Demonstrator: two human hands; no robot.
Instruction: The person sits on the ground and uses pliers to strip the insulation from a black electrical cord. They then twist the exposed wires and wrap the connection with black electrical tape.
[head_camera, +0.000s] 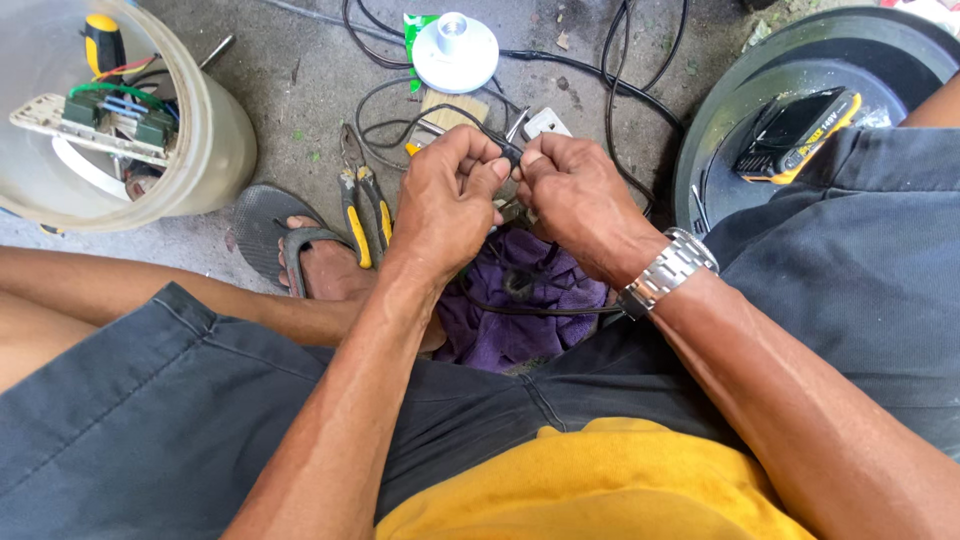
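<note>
The person's left hand (448, 195) and right hand (575, 195) meet just above the middle of the view, fingertips pinched together on a small black part of a thin black wire (510, 152), which sits between the two thumbs at about twelve o'clock from the knuckles. Both hands are closed around it, the left from nine o'clock and the right from three o'clock, so the piece is mostly hidden by fingers and its exact shape cannot be told. The wire loops away toward twelve o'clock over the concrete floor (300, 80) and also drops below the hands across a purple cloth (505, 335) lying at six o'clock from the grip. A metal wristwatch (668, 272) is on the right wrist. At nine o'clock from the hands, yellow-handled pliers (362, 215) lie on the floor beside a sandalled foot (325, 262). A white round lamp holder (455, 50) rests at twelve o'clock, a pale plastic bucket (215, 140) with tools at ten o'clock, and a black and yellow battery pack (795, 135) inside a dark round lid (900, 50) at two o'clock.
</note>
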